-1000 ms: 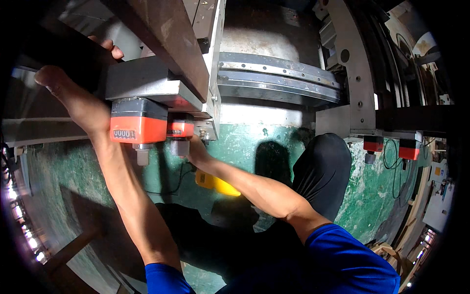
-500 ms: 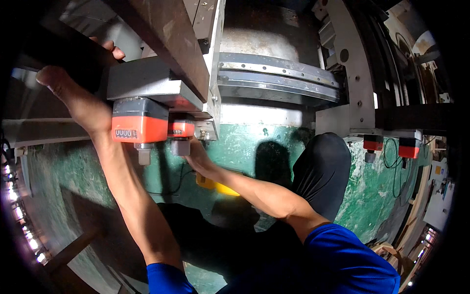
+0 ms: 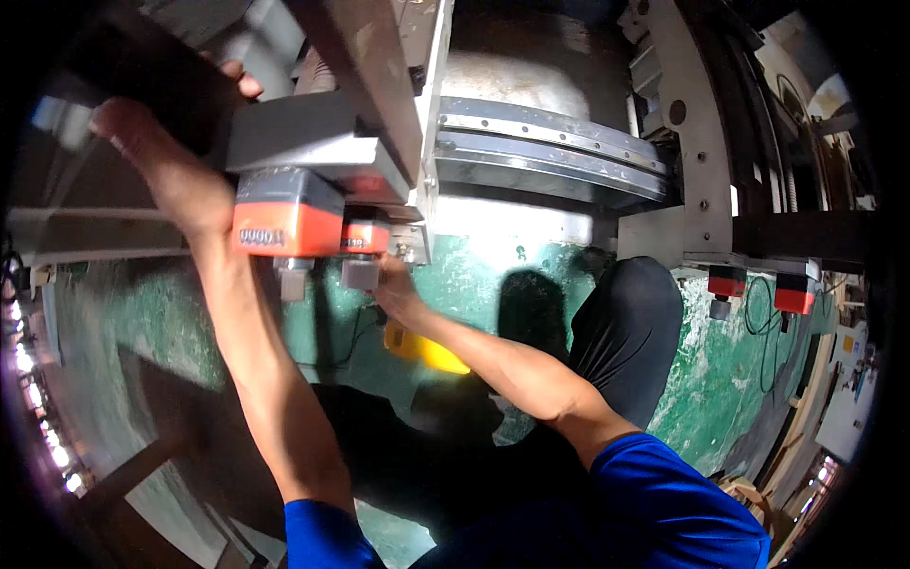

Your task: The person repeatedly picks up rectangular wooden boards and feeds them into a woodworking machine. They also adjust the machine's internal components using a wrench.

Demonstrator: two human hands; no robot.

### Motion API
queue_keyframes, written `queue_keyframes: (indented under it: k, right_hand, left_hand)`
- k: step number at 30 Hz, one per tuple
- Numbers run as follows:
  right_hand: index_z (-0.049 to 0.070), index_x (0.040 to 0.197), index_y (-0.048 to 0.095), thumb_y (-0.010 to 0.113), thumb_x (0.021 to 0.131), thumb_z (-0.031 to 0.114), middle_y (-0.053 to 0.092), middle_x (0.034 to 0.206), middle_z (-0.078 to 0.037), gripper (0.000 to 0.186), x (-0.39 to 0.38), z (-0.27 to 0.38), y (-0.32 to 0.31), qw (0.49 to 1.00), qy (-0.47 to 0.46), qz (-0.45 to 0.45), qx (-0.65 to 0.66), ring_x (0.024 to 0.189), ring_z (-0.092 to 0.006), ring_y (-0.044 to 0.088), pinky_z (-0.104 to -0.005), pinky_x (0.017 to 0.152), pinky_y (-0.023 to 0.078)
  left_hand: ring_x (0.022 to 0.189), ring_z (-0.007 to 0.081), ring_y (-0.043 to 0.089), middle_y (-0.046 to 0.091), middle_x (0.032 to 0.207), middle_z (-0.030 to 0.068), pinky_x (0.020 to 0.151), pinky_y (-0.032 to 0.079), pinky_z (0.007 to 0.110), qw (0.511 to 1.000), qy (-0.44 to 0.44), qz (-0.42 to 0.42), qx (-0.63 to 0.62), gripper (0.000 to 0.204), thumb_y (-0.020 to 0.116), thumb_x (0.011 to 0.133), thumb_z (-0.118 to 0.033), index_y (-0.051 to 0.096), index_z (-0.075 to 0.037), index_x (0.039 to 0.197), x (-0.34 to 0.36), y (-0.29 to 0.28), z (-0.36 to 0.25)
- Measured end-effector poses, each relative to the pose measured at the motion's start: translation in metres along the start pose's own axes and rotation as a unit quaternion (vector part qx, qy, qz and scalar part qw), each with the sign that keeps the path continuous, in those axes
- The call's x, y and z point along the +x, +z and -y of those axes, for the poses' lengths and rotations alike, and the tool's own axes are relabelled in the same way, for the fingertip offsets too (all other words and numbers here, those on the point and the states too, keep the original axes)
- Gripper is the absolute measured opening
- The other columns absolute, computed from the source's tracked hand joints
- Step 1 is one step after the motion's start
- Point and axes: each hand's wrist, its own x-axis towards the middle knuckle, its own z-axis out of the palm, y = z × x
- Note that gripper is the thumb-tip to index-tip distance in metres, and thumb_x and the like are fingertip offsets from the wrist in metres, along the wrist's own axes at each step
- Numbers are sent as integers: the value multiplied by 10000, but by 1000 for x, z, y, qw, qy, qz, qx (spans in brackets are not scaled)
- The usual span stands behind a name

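Note:
My left hand (image 3: 175, 185) reaches up at the left, its thumb on the near side of a dark machine block (image 3: 156, 85) and its fingertips showing over the far side. Beside that wrist is a larger orange and black position counter (image 3: 289, 216) with a grey shaft end below it. A smaller orange counter (image 3: 366, 235) sits just right of it, also above a grey stub. My right hand (image 3: 396, 287) is raised close behind the smaller counter. Its fingers are hidden by the counter and the machine's underside.
Steel rails (image 3: 550, 156) cross to an upright machine frame (image 3: 692, 142) on the right. Two more red-and-black counters (image 3: 794, 299) hang there, near a looped black cable (image 3: 758, 322). A yellow object (image 3: 422, 351) lies on the green floor (image 3: 474, 275) below my right forearm.
The counters and machine parts stand slightly farther right in view, and the counters a little higher. My left hand has shifted with them; the right hand stays behind the smaller counter.

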Motion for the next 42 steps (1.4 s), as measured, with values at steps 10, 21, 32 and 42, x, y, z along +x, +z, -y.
queue_keyframes:
  k: [10,21,32,42]
  right_hand:
    - [16,979,723,577,981,343,675,791,-162,358,-56,146,79,589,158,331,-720,741,-288,688,-405,684,545]
    - [53,962,747,646,957,332,746,942,-161,297,-115,167,31,472,120,438,-755,910,-339,718,-452,749,549]
    - [-1,1175,638,627,943,159,713,1012,-177,282,-133,154,30,426,92,458,-775,925,-348,721,-441,805,580]
    - [129,1013,776,607,917,159,763,913,-48,198,-125,144,30,284,-145,452,-833,775,-192,731,-336,526,506]
  left_hand:
    - [1078,205,618,658,1179,72,996,468,362,967,-179,-170,68,646,460,1034,-609,607,-31,1284,-86,-25,25]
    - [891,262,627,594,1005,102,791,523,402,961,-241,67,122,315,532,1040,-305,517,-32,1195,-231,-21,63]
    - [938,231,665,630,1079,86,869,576,379,936,-332,-113,-13,396,717,961,-177,524,35,1234,-237,-10,47]
    - [910,163,650,607,991,53,820,575,330,941,-276,-56,187,414,654,1000,-318,545,46,1166,-229,-12,46]
